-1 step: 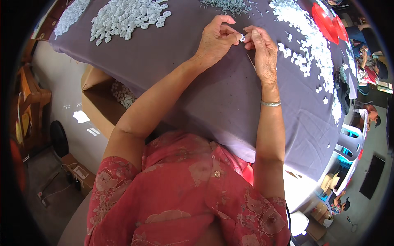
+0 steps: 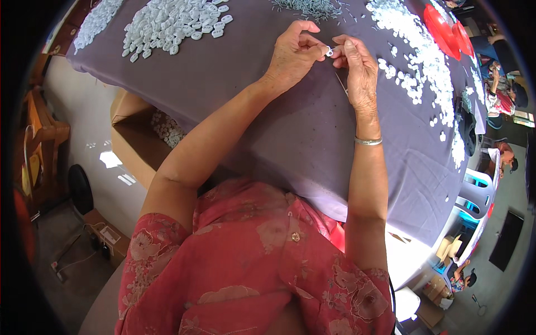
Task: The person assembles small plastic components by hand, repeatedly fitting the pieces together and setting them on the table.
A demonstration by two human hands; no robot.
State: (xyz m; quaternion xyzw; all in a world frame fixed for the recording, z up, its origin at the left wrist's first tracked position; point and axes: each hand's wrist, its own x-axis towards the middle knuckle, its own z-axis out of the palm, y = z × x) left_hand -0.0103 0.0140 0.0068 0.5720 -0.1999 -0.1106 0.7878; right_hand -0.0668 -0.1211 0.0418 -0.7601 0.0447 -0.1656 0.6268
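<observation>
Above the table's middle, my left hand [image 2: 295, 54] pinches a small white plastic piece with a ring-shaped end [image 2: 329, 52] between thumb and fingertips. My right hand [image 2: 357, 64] is closed just right of it, its fingertips meeting the piece's other side. What the right fingers grip is too small to make out. A thin light-coloured stick [image 2: 341, 84] shows beside the right palm; whether the hand holds it or it lies on the cloth, I cannot tell. Ahead lie a heap of white oval plastic pieces [image 2: 173, 27] and a pile of small grey-green pins or screws [image 2: 307, 6].
A purple-grey cloth [image 2: 290, 134] covers the table. White pieces [image 2: 427, 67] spread along the right, by red dishes [image 2: 442, 32]. A cardboard box [image 2: 131, 125] with white parts stands below the left edge. Other people [image 2: 499, 95] sit at the far right near grey chairs [image 2: 479, 192].
</observation>
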